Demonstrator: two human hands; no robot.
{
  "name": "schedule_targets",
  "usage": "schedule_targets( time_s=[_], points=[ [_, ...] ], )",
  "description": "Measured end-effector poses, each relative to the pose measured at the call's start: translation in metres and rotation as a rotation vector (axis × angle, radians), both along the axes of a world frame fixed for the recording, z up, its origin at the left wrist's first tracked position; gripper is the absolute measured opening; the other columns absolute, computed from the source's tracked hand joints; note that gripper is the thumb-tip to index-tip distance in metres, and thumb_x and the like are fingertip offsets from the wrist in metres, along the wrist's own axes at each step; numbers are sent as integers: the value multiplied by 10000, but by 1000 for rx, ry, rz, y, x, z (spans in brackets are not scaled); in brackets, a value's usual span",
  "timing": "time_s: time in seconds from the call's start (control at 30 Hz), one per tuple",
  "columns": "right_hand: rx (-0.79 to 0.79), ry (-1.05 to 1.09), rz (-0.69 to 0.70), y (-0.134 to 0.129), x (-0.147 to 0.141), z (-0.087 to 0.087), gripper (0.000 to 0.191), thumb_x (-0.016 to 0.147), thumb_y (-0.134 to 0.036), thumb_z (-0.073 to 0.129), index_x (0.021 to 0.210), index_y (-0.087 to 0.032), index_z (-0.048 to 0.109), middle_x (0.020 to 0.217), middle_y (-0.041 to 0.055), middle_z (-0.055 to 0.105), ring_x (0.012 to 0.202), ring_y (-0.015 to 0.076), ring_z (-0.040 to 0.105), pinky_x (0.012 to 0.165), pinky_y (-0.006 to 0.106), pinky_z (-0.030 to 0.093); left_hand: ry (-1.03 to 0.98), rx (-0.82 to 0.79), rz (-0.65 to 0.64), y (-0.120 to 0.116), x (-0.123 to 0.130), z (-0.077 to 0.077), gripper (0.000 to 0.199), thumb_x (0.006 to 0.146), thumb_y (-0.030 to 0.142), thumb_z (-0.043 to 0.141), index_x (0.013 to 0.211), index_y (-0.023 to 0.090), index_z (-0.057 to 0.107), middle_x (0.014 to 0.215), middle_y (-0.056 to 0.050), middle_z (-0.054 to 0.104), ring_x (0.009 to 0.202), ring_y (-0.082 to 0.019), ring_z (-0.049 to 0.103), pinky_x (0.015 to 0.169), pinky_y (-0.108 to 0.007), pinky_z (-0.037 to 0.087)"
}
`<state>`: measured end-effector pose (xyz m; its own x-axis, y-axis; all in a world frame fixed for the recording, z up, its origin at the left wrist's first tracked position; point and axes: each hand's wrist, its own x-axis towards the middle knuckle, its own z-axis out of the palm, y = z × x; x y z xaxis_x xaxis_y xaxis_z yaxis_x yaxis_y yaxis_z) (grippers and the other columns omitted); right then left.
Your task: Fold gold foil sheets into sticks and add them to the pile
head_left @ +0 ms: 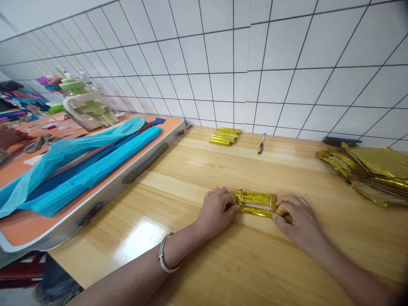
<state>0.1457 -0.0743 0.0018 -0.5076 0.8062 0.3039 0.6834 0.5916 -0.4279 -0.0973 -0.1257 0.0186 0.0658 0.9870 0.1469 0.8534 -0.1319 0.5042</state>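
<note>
A piece of folded gold foil paper (256, 198) lies on the wooden table, with a narrow pale slit running along its length. My left hand (218, 209) pinches its left end between thumb and fingers. At the opposite end, the fingers of my right hand (291, 214) are closed on the foil's right edge. Farther back, near the wall, sits a small group of folded gold foil pieces (225, 137). To the right rests a stack of gold foil sheets (379, 165).
A pen (262, 143) lies near the tiled wall. On the left, an orange-topped folding table (170, 124) bears blue crepe paper (95, 170), scissors (40, 143) and a bottle with a green lid (75, 87). Another person's hand (11, 136) shows at the far left. A dark object (341, 141) lies behind the foil stack.
</note>
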Motion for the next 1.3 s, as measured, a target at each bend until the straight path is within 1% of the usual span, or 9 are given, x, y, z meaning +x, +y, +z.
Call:
schedule_targets(
  time_s=[0.2, 0.43, 0.6, 0.83, 1.0, 1.07, 1.13, 1.2, 1.3],
  points=[
    [-13, 22, -1, -1, 0, 1, 98, 670, -210, 571, 584, -222, 524, 834, 30, 601, 806, 212, 528, 715, 363, 424, 31, -4, 22, -2, 4, 1, 134, 763, 248, 582, 668, 192, 507, 752, -9, 515, 785, -179, 481, 721, -310, 350],
    [-33, -9, -13, -2, 2, 1, 93, 691, -225, 573, 608, -219, 531, 837, 37, 584, 831, 221, 513, 728, 369, 416, 15, 8, 37, -4, 4, 0, 128, 739, 233, 605, 731, 199, 481, 829, -9, 509, 832, -187, 475, 740, -318, 348],
    [-59, -26, -20, 0, 6, -1, 55, 710, -256, 588, 690, -220, 551, 831, 35, 574, 831, 222, 505, 741, 382, 402, -34, -21, -3, -2, 1, 3, 96, 747, 194, 590, 775, 208, 499, 833, 4, 540, 837, -180, 486, 736, -309, 341],
    [-106, 5, 6, -2, 6, 7, 38, 744, -241, 555, 743, -216, 527, 843, 32, 567, 851, 216, 498, 754, 370, 389, -67, -31, -50, -1, -2, 3, 74, 749, 148, 579, 747, 210, 537, 810, 19, 566, 812, -161, 497, 739, -295, 335],
    [-115, 15, 16, -2, 7, 7, 7, 751, -222, 540, 746, -218, 544, 846, 31, 564, 848, 214, 496, 760, 369, 389, -94, 5, -125, -2, -2, -1, 145, 789, 102, 539, 779, 230, 608, 840, 16, 584, 828, -149, 504, 750, -284, 341],
    [-103, 21, 26, -4, 7, 6, 18, 758, -207, 537, 760, -216, 552, 858, 35, 561, 857, 214, 489, 753, 362, 393, -57, 46, -168, -5, -2, -3, 197, 824, 96, 498, 831, 243, 628, 863, 6, 590, 829, -151, 497, 741, -285, 345],
    [-64, 26, 40, -7, 7, 7, 40, 769, -187, 530, 780, -212, 559, 874, 42, 557, 868, 214, 479, 748, 355, 395, 41, 91, -232, -9, -1, -1, 229, 842, 82, 465, 887, 240, 625, 882, -7, 593, 834, -162, 483, 736, -296, 347],
    [17, 1, 48, -12, 5, 8, 78, 789, -162, 515, 809, -210, 573, 888, 47, 558, 864, 214, 467, 750, 355, 393, 171, 115, -311, -13, 1, 4, 208, 861, 92, 444, 906, 210, 609, 906, -24, 589, 847, -176, 471, 744, -312, 354],
    [156, -135, 87, -22, 1, 11, 218, 802, -86, 475, 914, -226, 600, 936, 51, 573, 863, 217, 458, 744, 359, 385, 327, 82, -428, -18, 6, 13, 170, 900, 148, 415, 882, 161, 583, 938, -49, 572, 847, -183, 465, 760, -319, 380]
  ],
)
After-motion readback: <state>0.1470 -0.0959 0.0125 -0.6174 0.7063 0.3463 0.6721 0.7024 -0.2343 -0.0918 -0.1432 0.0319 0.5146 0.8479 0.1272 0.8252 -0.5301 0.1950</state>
